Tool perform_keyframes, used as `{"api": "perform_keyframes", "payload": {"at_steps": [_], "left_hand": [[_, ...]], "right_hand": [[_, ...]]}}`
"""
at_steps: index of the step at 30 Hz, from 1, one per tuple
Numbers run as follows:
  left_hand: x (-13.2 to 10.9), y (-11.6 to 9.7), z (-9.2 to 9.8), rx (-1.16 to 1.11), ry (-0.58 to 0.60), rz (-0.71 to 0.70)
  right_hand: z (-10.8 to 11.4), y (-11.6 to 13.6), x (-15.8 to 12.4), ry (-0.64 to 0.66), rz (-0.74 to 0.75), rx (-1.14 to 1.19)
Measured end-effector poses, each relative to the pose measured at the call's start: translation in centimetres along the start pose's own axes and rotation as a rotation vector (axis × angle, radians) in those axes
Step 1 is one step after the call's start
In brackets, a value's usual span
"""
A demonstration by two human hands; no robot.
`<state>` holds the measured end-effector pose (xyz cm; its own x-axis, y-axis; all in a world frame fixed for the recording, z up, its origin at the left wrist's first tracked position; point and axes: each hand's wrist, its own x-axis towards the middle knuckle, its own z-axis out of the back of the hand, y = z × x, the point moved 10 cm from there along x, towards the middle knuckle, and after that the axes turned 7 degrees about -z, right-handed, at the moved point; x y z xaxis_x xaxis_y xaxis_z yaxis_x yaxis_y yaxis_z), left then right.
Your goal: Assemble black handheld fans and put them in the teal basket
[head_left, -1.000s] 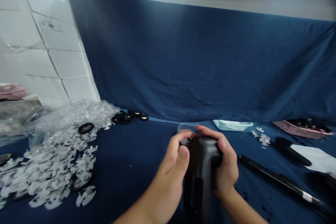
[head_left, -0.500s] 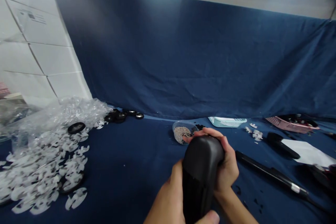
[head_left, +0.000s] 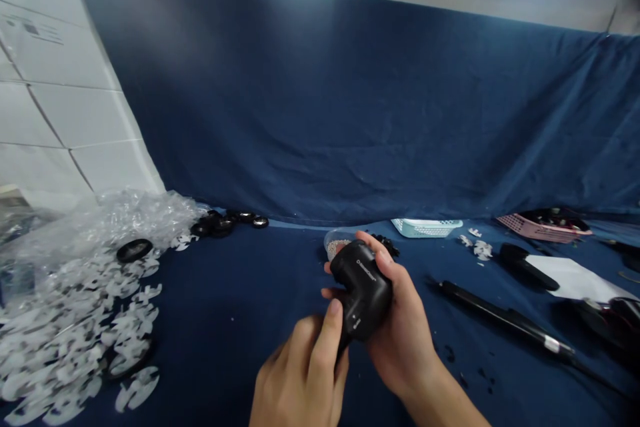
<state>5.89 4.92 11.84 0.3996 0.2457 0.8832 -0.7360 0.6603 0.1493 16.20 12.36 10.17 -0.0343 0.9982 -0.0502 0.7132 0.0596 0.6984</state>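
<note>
At the far left we see white cardboard boxes (head_left: 90, 117), stacked. Before them, along the back left corner of the table with dark blue cloth (head_left: 215, 333), there lies crumpled clear plastic film (head_left: 125, 217). A wide heap of flat white plastic pieces (head_left: 70, 327) spreads towards the front left corner, and a black oval ring (head_left: 135, 251) lies upon its back part. Some black rounded parts (head_left: 220, 223) stand near the back edge.

Near the middle of the front edge, the left hand (head_left: 300, 370) is closed around the handle of a black L-shaped plastic device (head_left: 365, 287) with pale lettering, which is held above the cloth. Behind it we find a clear round tub (head_left: 327, 245) of small grains. The right hand (head_left: 400, 320) cups the device's head, its fingers curled about it.

Further right, a light blue plastic basket (head_left: 425, 230) is at the back edge; a black pen-shaped tool (head_left: 510, 320) lies slanting before it, then a white sheet (head_left: 575, 278), and behind this a pink plastic basket (head_left: 543, 230).
</note>
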Motion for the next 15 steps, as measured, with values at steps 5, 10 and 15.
{"api": "perform_keyframes", "payload": {"at_steps": [5, 10, 15], "left_hand": [[0.0, -0.3, 0.6, 0.013, -0.004, -0.042], [-0.2, 0.0, -0.9, -0.058, 0.216, -0.05], [-0.6, -0.4, -1.5, -0.047, 0.312, -0.09]], "right_hand": [[-0.5, -0.2, 0.2, 0.03, 0.003, 0.032], [-0.4, -0.3, 0.4, 0.059, 0.029, -0.028], [0.3, -0.8, 0.3, -0.002, -0.013, -0.008]]}}
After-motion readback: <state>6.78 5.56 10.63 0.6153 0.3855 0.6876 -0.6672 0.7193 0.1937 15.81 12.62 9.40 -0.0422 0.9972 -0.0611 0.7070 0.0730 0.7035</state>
